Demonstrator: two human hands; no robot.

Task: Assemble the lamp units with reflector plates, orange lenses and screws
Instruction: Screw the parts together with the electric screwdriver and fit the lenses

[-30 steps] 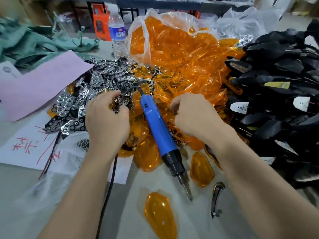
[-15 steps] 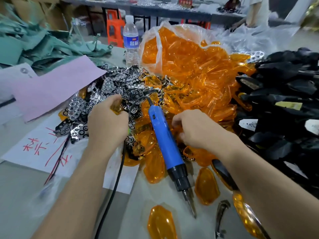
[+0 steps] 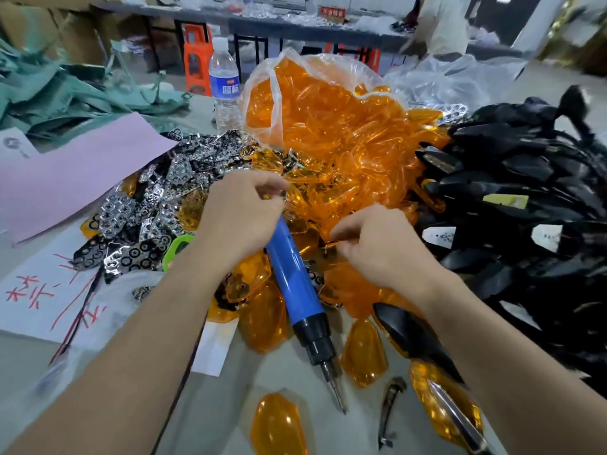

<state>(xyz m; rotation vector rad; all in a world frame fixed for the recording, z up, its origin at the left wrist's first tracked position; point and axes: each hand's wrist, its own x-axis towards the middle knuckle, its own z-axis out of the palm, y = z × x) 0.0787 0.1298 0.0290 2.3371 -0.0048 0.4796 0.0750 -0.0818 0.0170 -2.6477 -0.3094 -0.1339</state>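
A big pile of orange lenses (image 3: 328, 133) spills from a clear bag at the middle back. Shiny reflector plates (image 3: 154, 205) lie heaped to its left, black lamp housings (image 3: 525, 208) to its right. A blue electric screwdriver (image 3: 294, 284) lies between my hands, tip toward me. My left hand (image 3: 239, 221) is curled over the screwdriver's rear end among lenses; what its fingers hold is hidden. My right hand (image 3: 377, 247) pinches the thin edge of an orange lens (image 3: 330, 245). A black lamp unit (image 3: 407, 333) lies under my right forearm.
Loose orange lenses (image 3: 279, 428) (image 3: 363, 353) and a curved metal piece (image 3: 389, 408) lie at the near edge. A water bottle (image 3: 225, 83), pink sheet (image 3: 75, 172), white paper (image 3: 39, 290) with red writing and a green handle (image 3: 179, 247) sit left. A person (image 3: 440, 24) stands behind.
My left hand has moved right, from the reflector pile onto the rear end of the screwdriver. My right hand stays at the lens pile. The view has tilted up.
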